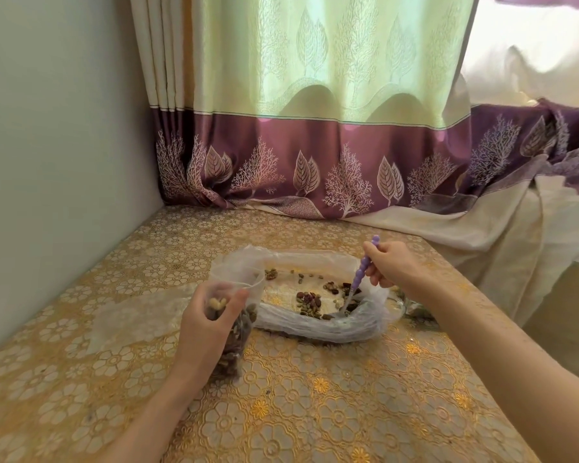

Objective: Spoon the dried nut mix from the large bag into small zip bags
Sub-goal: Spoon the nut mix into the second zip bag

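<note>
The large clear bag (315, 324) lies open on the table with its rim rolled down, and a thin scatter of dried nut mix (310, 304) covers its bottom. My right hand (390, 264) grips a purple beaded spoon (363, 267) whose bowl dips into the right end of that bag. My left hand (203, 332) holds a small zip bag (233, 335) upright just left of the large bag. The small bag's mouth is open and nut mix fills most of it.
The table (315, 396) wears a gold floral cloth. A wall runs along its left side and a green and purple curtain (315, 145) hangs at the back. Another clear plastic bag (131, 315) lies flat left of my left hand. Something plastic (415, 309) shows behind my right forearm.
</note>
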A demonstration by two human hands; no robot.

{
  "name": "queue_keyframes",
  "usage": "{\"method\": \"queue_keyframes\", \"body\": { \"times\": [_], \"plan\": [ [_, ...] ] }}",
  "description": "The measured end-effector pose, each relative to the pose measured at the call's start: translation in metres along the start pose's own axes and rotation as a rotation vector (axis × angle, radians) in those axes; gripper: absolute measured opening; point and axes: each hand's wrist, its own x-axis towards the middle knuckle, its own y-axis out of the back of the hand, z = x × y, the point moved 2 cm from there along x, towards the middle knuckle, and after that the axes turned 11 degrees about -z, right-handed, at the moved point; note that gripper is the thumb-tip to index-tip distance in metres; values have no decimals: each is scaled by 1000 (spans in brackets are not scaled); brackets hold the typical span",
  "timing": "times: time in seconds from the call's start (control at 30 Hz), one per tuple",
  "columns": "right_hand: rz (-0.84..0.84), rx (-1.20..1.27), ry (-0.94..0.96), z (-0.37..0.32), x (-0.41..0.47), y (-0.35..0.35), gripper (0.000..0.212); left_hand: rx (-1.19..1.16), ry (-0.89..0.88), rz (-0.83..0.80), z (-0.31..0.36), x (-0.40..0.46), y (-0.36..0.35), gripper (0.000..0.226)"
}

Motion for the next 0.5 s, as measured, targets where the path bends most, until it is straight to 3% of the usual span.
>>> {"method": "queue_keyframes", "body": {
  "times": [0.27,0.5],
  "plan": [
    [-48,199,-138,9,-11,-11,36,7,0,-7,0,1,-1,33],
    [35,365,-188,19,-9,-2,33,2,5,-14,-1,1,0,37]
  ]
}}
